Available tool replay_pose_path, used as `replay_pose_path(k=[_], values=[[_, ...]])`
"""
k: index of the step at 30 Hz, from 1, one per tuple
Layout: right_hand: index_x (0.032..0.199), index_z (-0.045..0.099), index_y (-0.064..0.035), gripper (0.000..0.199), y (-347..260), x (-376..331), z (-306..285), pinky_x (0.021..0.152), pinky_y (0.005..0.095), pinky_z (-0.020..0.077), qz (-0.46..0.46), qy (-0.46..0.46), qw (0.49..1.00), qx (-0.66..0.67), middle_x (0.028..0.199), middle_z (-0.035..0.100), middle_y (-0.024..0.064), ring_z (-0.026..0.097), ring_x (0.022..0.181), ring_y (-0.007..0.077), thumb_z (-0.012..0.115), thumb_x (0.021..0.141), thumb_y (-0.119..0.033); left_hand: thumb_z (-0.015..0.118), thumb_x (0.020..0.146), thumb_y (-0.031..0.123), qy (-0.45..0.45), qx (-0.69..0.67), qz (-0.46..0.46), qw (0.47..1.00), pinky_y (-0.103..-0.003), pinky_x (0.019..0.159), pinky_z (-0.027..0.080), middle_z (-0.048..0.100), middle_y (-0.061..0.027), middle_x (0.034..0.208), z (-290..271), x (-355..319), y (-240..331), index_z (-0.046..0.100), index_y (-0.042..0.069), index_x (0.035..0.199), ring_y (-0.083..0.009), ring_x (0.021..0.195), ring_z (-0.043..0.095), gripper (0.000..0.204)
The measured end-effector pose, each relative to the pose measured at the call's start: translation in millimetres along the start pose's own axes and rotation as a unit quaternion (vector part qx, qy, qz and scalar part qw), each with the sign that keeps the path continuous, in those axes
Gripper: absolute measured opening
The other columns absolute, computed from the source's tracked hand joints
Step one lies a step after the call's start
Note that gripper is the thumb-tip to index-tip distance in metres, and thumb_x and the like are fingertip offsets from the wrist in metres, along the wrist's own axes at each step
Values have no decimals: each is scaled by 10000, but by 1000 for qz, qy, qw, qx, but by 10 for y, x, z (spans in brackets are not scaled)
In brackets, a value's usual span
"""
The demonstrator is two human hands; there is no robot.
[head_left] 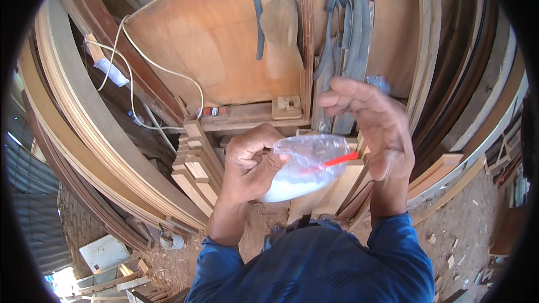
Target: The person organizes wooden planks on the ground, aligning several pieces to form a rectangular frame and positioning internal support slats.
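Observation:
My left hand [251, 161] pinches the rim of a clear plastic bag [310, 164] between thumb and fingers. White contents fill the lower part of the bag, though I cannot tell what they are. A red straw [338, 160] slants out of the bag's mouth toward the right. Beside it my right hand [377, 126] is raised, apart from the bag, with its fingers curved and the thumb well away from them. Nothing shows in that hand.
Cut wood pieces [196, 168] stand below a plywood panel [208, 39]. Grey rubber strips [355, 39] hang at the top. Long boards [106, 118] lean on the left, others on the right. A pale cable [163, 73] loops at the left. Wood scraps litter the dirt floor [449, 235].

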State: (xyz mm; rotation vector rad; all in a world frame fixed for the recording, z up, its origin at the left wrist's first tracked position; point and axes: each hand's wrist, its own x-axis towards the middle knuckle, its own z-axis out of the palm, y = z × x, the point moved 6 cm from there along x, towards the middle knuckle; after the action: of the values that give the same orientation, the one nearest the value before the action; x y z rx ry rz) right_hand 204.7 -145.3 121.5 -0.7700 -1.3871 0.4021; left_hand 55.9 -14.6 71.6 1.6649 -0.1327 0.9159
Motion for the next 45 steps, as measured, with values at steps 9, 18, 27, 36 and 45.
replay_pose_path(k=[9,18,27,36,45], values=[[1153,653,3,379,729,24,-308,795,307,494,165,23,983,-82,979,685,67,606,872,122,762,834,-171,677,927,179,45,0,-68,997,-213,598,411,600,19,752,17,549,-376,637,7,839,-37,681,504,197],[1100,673,11,208,584,530,-440,706,271,487,109,37,989,-93,885,674,38,554,787,78,644,913,-75,668,934,196,38,-20,-55,998,-207,593,389,585,31,752,-15,1159,-680,625,30,834,-27,666,481,199],[988,707,2,157,754,1199,-961,571,290,476,67,89,959,-259,704,658,42,559,620,83,689,885,-115,639,938,183,51,86,-3,995,-206,545,343,534,69,701,-119,1964,-657,624,48,794,-12,636,430,198],[964,714,21,184,278,2534,-1429,554,321,488,30,125,937,-324,761,681,74,594,616,118,696,861,-130,629,930,177,82,154,82,981,-238,537,363,567,40,688,-255,3363,-129,632,44,773,-40,613,454,206],[1024,679,58,265,300,3185,-1767,657,329,504,71,149,923,-349,846,680,107,606,712,152,713,849,-138,631,943,193,156,239,60,957,-236,552,335,543,45,695,-355,4089,-123,617,54,770,-49,619,415,222]])
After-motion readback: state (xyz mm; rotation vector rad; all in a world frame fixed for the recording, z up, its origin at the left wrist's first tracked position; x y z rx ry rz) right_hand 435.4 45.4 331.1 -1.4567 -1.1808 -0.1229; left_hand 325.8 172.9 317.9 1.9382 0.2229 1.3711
